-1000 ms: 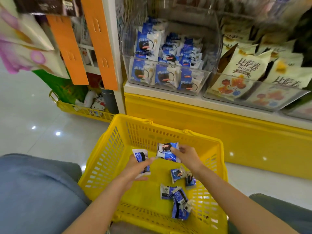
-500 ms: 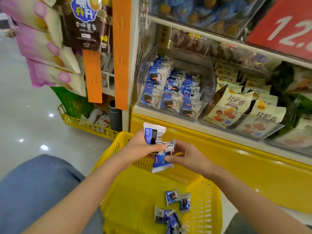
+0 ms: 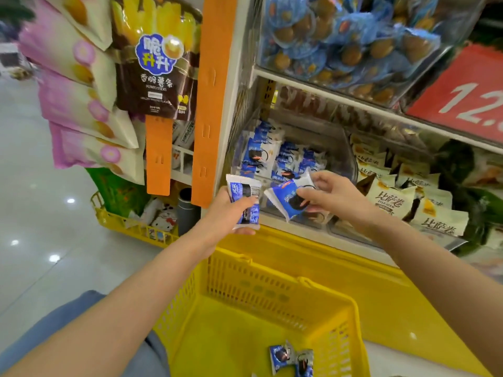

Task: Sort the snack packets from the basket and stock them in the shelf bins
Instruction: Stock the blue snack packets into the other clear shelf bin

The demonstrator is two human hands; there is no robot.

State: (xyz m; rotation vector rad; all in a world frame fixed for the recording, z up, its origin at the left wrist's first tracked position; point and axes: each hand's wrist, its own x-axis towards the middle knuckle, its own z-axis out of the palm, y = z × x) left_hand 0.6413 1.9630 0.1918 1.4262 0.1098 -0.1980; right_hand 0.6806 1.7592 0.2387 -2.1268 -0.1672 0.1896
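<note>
Two loose packets [image 3: 291,359] lay in the yellow basket [image 3: 272,288]. Our left hand [image 3: 224,214] gripped one blue packet [image 3: 244,200]; our right hand's [image 3: 333,198] fingers [image 3: 306,192] pinched a second packet [image 3: 284,198] at the clear shelf bin [image 3: 349,159].

Basket packets [image 3: 304,363] partly beyond bottom edge.

Glossy plastic packets [image 3: 288,198], perforated plastic basket [image 3: 272,292]

Both hands are rising out of the yellow basket [image 3: 261,289] toward the clear bin [image 3: 349,159]. The left hand [image 3: 226,216], gripping its packet [image 3: 242,193], is drawing apart from the right hand [image 3: 337,197]. The right hand is carrying its own packet [image 3: 285,198] up to the bin's front wall, and the two packets are no longer touching.
</note>
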